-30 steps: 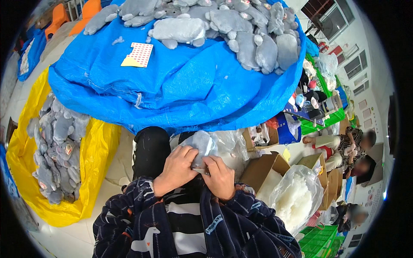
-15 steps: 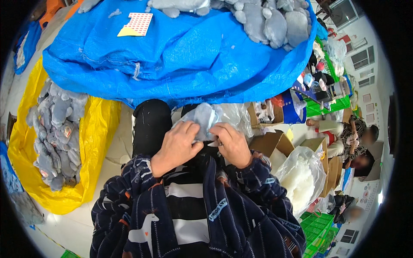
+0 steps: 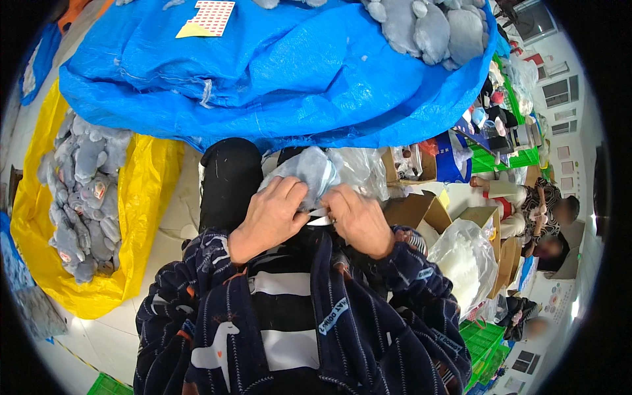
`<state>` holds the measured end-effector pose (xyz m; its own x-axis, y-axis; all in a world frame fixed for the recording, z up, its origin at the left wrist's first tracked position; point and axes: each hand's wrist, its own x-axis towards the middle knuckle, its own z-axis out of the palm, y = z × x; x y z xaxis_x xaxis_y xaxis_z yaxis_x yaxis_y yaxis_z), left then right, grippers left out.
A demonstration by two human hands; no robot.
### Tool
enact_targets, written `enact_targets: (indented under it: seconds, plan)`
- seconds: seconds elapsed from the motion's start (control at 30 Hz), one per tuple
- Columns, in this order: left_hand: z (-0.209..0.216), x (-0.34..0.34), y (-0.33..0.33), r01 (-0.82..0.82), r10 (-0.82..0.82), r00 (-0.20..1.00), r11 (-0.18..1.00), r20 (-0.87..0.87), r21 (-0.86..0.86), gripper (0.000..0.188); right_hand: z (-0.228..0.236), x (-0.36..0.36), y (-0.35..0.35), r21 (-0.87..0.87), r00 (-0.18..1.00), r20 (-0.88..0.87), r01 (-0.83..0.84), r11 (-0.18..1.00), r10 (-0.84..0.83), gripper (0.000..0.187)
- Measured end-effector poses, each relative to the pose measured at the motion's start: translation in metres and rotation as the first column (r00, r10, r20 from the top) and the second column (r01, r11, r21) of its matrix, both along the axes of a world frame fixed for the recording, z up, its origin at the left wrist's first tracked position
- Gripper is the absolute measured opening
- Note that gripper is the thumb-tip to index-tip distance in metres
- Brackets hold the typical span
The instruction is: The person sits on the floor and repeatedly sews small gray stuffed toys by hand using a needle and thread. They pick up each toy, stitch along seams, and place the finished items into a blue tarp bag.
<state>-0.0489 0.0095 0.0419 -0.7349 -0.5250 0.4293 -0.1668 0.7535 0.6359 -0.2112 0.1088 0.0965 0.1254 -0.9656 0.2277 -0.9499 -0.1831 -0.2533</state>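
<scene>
A grey plush toy piece [image 3: 299, 168] sits over my lap, with a pale blue and white band along its right side. My left hand [image 3: 273, 214] is closed on its lower left part, fingers bent over the fabric. Closed at its lower right edge is my right hand [image 3: 357, 220], thumb and fingers pinched together near the pale band. Between the two hands a small white strip [image 3: 320, 220] shows; what it belongs to I cannot make out. My fingertips and the underside of the plush are partly hidden.
Ahead lies a big blue sheet [image 3: 263, 99] bearing grey plush pieces [image 3: 431, 33] and a patterned card [image 3: 212, 18]. A yellow sack [image 3: 155, 191] of grey plush stands left. Right are cardboard boxes [image 3: 415, 210], a clear bag of white stuffing [image 3: 461, 266], green crates [image 3: 484, 345] and other people.
The view has shifted slightly, so the blue sheet and yellow sack sit higher. My right hand has turned a little and moved slightly down and right; the plush stays between both hands.
</scene>
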Motion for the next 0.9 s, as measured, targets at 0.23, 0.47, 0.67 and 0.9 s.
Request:
enact_targets:
  seconds: [0.23, 0.47, 0.67, 0.9]
  plan:
    - [-0.007, 0.018, 0.002, 0.210, -0.210, 0.975, 0.978, -0.071, -0.007, 0.030, -0.045, -0.053, -0.048, 0.124, 0.965, 0.238, 0.084, 0.989, -0.112, 0.012]
    - [-0.029, 0.084, -0.015, 0.060, 0.014, 0.990, 0.861, -0.140, 0.505, 0.028, -0.074, -0.026, -0.059, 0.484, 0.576, 0.744, -0.113, 0.868, -0.340, 0.018]
    - [-0.024, 0.058, -0.025, 0.177, -0.098, 0.978, 0.855, -0.183, 0.487, 0.028, -0.006, -0.026, -0.064, 0.406, 0.787, 0.578, -0.051, 0.912, -0.214, 0.024]
    - [-0.038, 0.050, -0.040, 0.243, -0.044, 0.966, 0.493, -0.255, 0.836, 0.031, 0.007, 0.018, -0.087, 0.203, 0.850, 0.510, 0.027, 0.979, -0.129, 0.020]
